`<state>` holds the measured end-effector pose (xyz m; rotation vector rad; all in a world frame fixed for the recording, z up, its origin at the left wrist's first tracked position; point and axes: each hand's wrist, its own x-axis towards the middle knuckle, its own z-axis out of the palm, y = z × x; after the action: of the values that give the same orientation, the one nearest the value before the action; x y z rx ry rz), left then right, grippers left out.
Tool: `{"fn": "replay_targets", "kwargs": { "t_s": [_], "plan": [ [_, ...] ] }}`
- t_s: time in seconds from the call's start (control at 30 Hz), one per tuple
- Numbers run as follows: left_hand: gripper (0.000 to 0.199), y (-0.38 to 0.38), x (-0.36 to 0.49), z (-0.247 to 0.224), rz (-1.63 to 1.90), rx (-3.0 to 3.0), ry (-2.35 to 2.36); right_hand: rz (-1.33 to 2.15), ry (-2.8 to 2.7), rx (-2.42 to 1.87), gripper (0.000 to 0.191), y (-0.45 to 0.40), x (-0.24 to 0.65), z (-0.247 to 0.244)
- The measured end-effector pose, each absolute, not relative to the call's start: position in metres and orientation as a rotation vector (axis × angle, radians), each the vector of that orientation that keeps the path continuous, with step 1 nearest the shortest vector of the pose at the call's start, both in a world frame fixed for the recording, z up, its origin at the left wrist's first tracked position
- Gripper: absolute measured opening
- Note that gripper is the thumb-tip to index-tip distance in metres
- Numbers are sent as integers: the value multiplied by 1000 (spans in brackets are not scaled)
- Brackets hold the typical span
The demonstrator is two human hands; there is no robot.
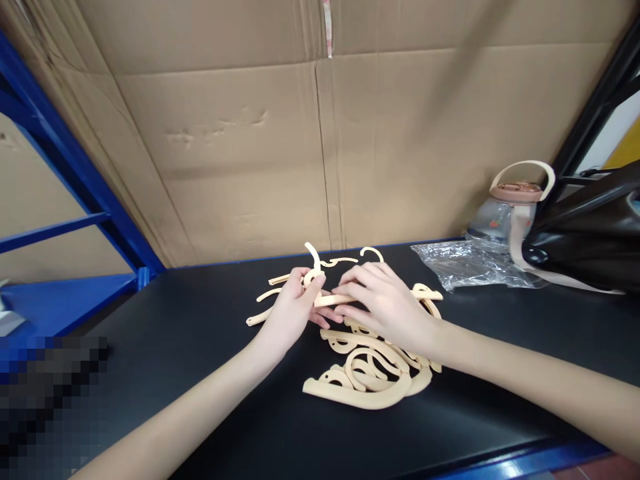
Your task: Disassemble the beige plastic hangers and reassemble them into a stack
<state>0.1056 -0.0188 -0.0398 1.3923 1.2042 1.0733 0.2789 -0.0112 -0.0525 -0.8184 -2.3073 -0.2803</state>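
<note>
Between my two hands is a cream plastic folding clothes hanger [313, 275], its curved hook pointing up. My left hand [295, 300] pinches it at the round middle joint below the hook. With bent fingers, my right hand [385, 303] grips the hanger's arm that reaches to the right; its fingertips partly cover that arm. Just below and to the right lies a heap of folded cream hangers [370, 397], overlapping one another. Behind my hands more hangers [345, 260] rest on the black tabletop [200, 347], partly hidden by my fingers.
A large cardboard sheet [225, 147] stands along the back of the table. At the right back are a clear bottle [493, 220] with a strap, a crumpled plastic bag [455, 263] and a black bag [590, 233]. Blue metal framing [95, 167] rises on the left.
</note>
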Motion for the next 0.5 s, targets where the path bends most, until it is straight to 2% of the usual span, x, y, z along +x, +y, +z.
{"fn": "replay_targets", "kwargs": {
  "t_s": [0.13,0.33,0.5],
  "plan": [
    [17,-22,103,-37,964,1367,1137,-403,-2318,-840,24,-13,278,-62],
    [24,-13,91,-37,834,1445,1187,-572,-2396,-839,20,-9,284,-67],
    [20,-12,95,-37,900,1474,1263,-700,-2348,-875,17,-8,280,-69]
  ]
}}
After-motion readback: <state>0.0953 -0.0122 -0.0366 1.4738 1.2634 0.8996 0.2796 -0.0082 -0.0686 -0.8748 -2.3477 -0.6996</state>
